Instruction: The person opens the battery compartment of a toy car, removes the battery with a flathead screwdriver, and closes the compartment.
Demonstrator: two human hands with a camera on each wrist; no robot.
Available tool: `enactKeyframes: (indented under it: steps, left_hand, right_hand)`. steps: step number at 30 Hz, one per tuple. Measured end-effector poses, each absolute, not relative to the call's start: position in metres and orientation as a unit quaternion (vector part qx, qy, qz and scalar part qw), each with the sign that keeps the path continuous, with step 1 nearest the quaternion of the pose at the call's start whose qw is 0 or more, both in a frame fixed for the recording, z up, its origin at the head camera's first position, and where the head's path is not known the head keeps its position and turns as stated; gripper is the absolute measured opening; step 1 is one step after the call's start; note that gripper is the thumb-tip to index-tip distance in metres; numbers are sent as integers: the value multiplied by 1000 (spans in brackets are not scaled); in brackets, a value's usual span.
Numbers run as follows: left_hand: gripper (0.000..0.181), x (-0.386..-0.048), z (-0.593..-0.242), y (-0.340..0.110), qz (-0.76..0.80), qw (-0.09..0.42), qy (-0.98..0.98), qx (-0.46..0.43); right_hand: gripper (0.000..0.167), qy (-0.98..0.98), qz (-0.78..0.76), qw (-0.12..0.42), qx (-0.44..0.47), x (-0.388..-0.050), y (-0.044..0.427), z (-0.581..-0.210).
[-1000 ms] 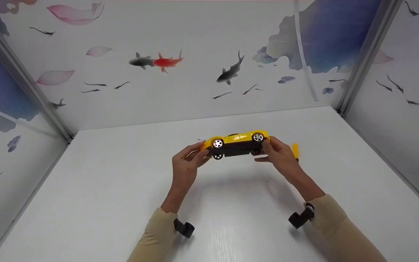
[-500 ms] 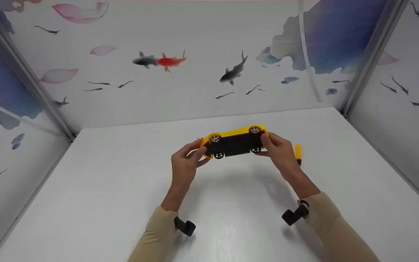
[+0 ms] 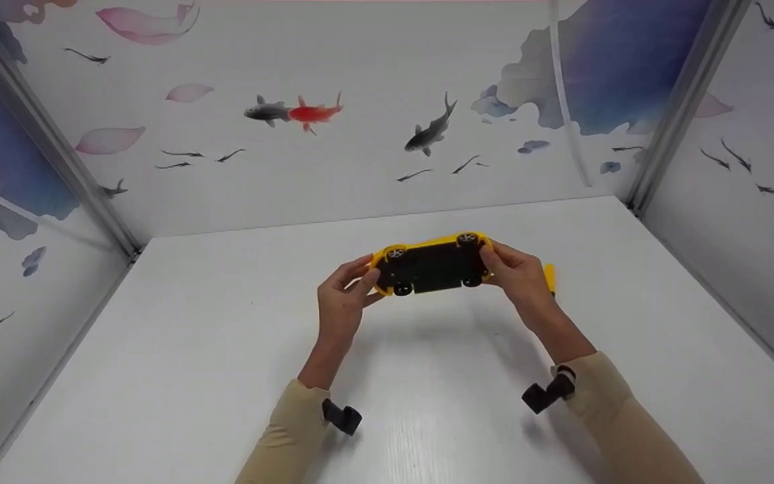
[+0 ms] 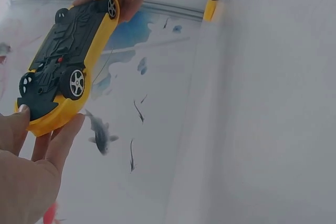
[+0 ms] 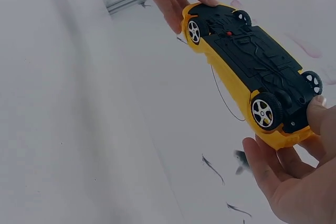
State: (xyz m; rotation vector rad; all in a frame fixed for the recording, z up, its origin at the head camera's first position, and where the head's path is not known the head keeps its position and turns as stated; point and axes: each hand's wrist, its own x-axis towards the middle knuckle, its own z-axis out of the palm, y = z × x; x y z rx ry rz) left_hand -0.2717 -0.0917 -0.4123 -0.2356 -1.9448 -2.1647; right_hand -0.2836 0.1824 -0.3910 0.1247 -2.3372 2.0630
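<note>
A yellow toy car (image 3: 434, 265) is held up above the white table, its black underside with four wheels facing the head camera. My left hand (image 3: 341, 306) pinches one end, thumb on the underside and fingers behind. At the other end my right hand (image 3: 520, 279) grips the car the same way. The left wrist view shows the car's underside (image 4: 68, 45) and the left hand (image 4: 37, 166) at its lower end. In the right wrist view, a thin dark wire or string hangs beside the car (image 5: 252, 61), above the right hand (image 5: 299, 182).
A yellow-handled screwdriver (image 4: 210, 10) lies on the table, partly behind the right hand in the head view, where its handle (image 3: 549, 278) shows. White panels printed with fish and petals (image 3: 360, 168) stand at the back and both sides of the table (image 3: 192, 349).
The car has been tilted between both hands, so its underside now faces the head camera more fully and its yellow side shows less. Both hands keep their hold.
</note>
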Motion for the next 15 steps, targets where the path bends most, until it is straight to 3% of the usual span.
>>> enactKeyframes:
  steps: [6,15]
  left_hand:
    - [35,-273,-415,-92,-741,100,-659,-83]
    - [37,-274,-417,-92,-744,107,-655,-77]
  right_hand:
    - [60,-749,662,1,15,-284,185,-388]
    - [59,-757,653,31,5,-284,184,-389]
